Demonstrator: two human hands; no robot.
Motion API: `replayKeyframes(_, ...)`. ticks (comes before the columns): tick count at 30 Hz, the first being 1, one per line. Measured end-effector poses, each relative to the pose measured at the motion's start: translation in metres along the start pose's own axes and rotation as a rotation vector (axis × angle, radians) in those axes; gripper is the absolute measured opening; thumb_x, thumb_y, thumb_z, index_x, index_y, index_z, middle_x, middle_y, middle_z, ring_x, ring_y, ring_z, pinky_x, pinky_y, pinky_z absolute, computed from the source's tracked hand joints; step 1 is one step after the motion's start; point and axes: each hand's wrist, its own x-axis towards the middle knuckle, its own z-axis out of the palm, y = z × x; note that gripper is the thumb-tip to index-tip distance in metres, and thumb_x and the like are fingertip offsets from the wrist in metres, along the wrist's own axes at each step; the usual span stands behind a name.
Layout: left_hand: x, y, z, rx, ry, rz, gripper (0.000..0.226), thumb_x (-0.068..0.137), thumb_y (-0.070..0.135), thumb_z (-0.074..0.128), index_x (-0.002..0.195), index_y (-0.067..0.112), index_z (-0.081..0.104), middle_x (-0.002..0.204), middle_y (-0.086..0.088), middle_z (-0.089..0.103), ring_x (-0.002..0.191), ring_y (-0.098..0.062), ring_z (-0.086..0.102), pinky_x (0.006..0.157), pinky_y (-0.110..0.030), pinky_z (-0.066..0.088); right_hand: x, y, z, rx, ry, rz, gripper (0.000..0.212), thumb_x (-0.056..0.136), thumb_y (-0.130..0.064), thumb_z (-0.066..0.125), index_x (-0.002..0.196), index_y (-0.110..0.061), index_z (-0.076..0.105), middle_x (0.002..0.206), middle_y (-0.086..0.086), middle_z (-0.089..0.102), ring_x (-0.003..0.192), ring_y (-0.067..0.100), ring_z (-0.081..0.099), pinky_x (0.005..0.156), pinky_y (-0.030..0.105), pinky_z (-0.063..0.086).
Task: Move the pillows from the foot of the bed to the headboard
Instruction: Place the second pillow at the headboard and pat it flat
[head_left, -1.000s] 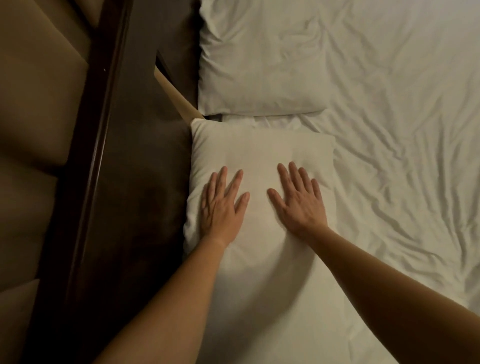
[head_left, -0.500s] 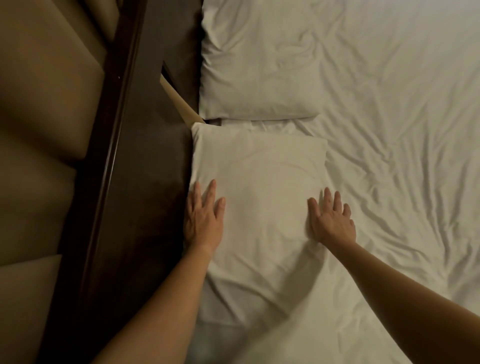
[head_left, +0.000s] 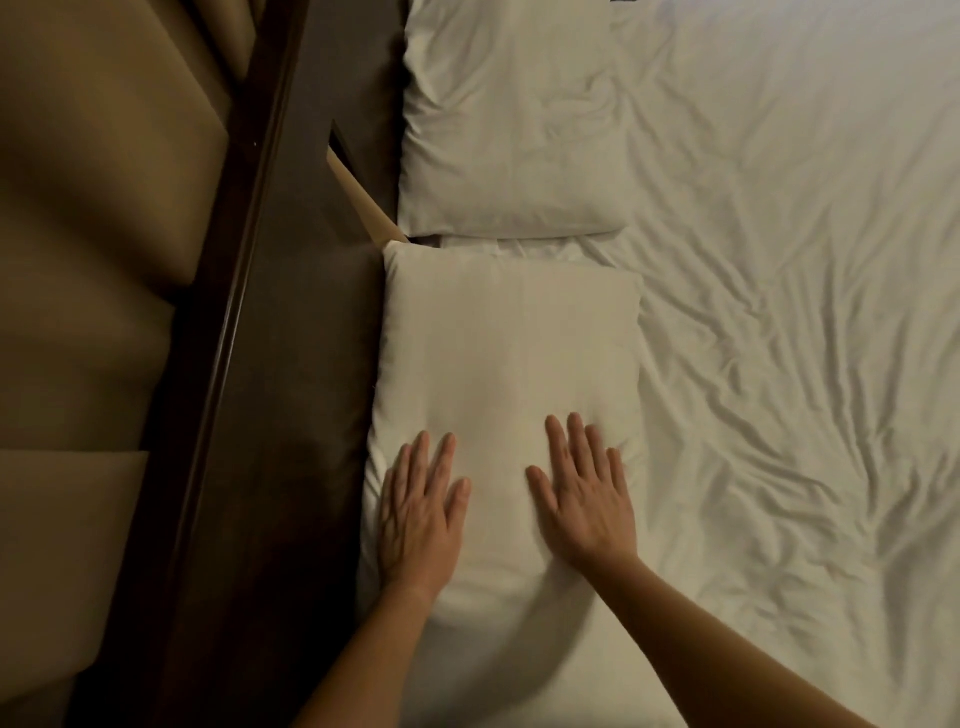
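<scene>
White near pillow (head_left: 511, 358) against dark wooden headboard (head_left: 270, 364), beside far pillow (head_left: 511, 130); left hand (head_left: 421, 514) and right hand (head_left: 584, 501), back from its edges, flat and open, smoothing — placement apparently finished.

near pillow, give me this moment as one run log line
near pillow flat against headboard | left hand open, palm down on it | right hand same | far pillow also at headboard

Two white pillows lay flat along the dark wooden headboard (head_left: 291, 364): the near pillow (head_left: 509, 353) smooth, the far pillow (head_left: 509, 130) creased, a narrow gap between them.
</scene>
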Motion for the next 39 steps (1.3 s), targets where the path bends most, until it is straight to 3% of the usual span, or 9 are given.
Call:
replayKeyframes(10, -0.014, -0.021, 0.005, -0.018, -0.006, -0.060, 0.060, 0.109, 0.056, 0.032, 0.166, 0.037, 0.028, 0.174, 0.002, 0.027, 0.160, -0.023, 0.023, 0.129, -0.042, 0.023, -0.027, 0.054, 0.006, 0.055, -0.092, 0.269, 0.073, 0.104, -0.072, 0.013, 0.166, -0.044, -0.013, 0.177, -0.012, -0.011, 0.164, 0.023, -0.004, 0.131, 0.047, 0.006)
replayKeyframes(13, -0.015, -0.031, 0.002, -0.127, -0.058, -0.079, 0.061, 0.107, 0.059, 0.030, 0.165, 0.037, 0.031, 0.173, 0.002, 0.026, 0.159, -0.025, 0.025, 0.128, -0.043, 0.024, -0.032, 0.066, 0.004, 0.106, -0.121, 0.291, 0.075, 0.103, -0.074, 0.015, 0.167, -0.044, -0.008, 0.178, -0.010, -0.004, 0.164, 0.027, 0.002, 0.131, 0.047, 0.011)
replayKeyframes(16, -0.014, -0.028, -0.011, -0.216, -0.056, -0.126, 0.064, 0.106, 0.059, 0.031, 0.164, 0.033, 0.035, 0.173, -0.004, 0.025, 0.158, -0.030, 0.025, 0.128, -0.046, 0.025, -0.039, 0.067, 0.001, 0.156, -0.064, 0.323, 0.084, 0.097, -0.082, 0.003, 0.168, -0.037, -0.008, 0.179, -0.003, -0.002, 0.164, 0.026, 0.000, 0.132, 0.048, 0.010)
replayKeyframes(20, -0.026, -0.005, -0.042, -0.211, 0.008, -0.129, 0.061, 0.107, 0.054, 0.032, 0.166, 0.037, 0.026, 0.176, -0.003, 0.015, 0.162, -0.030, 0.011, 0.131, -0.045, 0.016, -0.062, 0.027, -0.005, 0.074, 0.013, 0.227, 0.085, 0.098, -0.079, 0.007, 0.169, -0.035, -0.004, 0.178, -0.001, -0.006, 0.164, 0.029, 0.001, 0.131, 0.047, 0.007)
replayKeyframes(22, -0.041, 0.011, -0.047, -0.161, 0.018, -0.027, 0.061, 0.109, 0.052, 0.034, 0.167, 0.036, 0.024, 0.177, -0.002, 0.014, 0.164, -0.027, 0.007, 0.131, -0.045, 0.015, -0.077, -0.001, -0.002, 0.038, 0.027, 0.121, 0.081, 0.101, -0.077, 0.013, 0.169, -0.037, -0.005, 0.178, -0.003, -0.009, 0.164, 0.027, -0.003, 0.130, 0.048, 0.001)
replayKeyframes(25, -0.075, 0.026, -0.032, -0.111, -0.078, 0.063, 0.062, 0.110, 0.057, 0.025, 0.168, 0.038, 0.016, 0.177, 0.000, 0.011, 0.164, -0.025, 0.005, 0.131, -0.048, 0.015, -0.099, -0.023, 0.017, 0.006, -0.057, 0.040, 0.077, 0.103, -0.077, 0.010, 0.163, -0.041, -0.023, 0.173, -0.006, -0.028, 0.160, 0.024, -0.025, 0.129, 0.049, -0.013)
replayKeyframes(28, -0.101, 0.012, -0.009, -0.003, -0.149, 0.060, 0.064, 0.107, 0.064, 0.021, 0.167, 0.045, 0.009, 0.177, 0.006, 0.007, 0.164, -0.021, 0.007, 0.129, -0.051, 0.017, -0.109, -0.016, 0.031, -0.014, -0.101, 0.038, 0.076, 0.103, -0.077, 0.006, 0.161, -0.042, -0.029, 0.171, -0.009, -0.032, 0.156, 0.018, -0.033, 0.129, 0.050, -0.014)
replayKeyframes(35, -0.107, -0.015, 0.001, 0.034, -0.177, 0.015, 0.067, 0.103, 0.068, 0.028, 0.166, 0.046, 0.017, 0.176, 0.009, 0.016, 0.162, -0.021, 0.016, 0.128, -0.049, 0.019, -0.112, 0.029, 0.030, -0.017, -0.132, 0.136, 0.083, 0.101, -0.081, 0.011, 0.165, -0.038, -0.019, 0.173, -0.014, -0.020, 0.160, 0.010, -0.019, 0.131, 0.046, -0.004)
replayKeyframes(39, -0.108, -0.019, -0.004, 0.032, -0.243, -0.010, 0.069, 0.101, 0.069, 0.030, 0.165, 0.045, 0.023, 0.175, 0.009, 0.020, 0.161, -0.021, 0.020, 0.127, -0.047, 0.022, -0.117, 0.052, 0.029, 0.028, -0.183, 0.259, 0.089, 0.098, -0.084, 0.018, 0.168, -0.036, -0.011, 0.177, -0.011, -0.009, 0.164, 0.024, 0.003, 0.131, 0.050, 0.011)
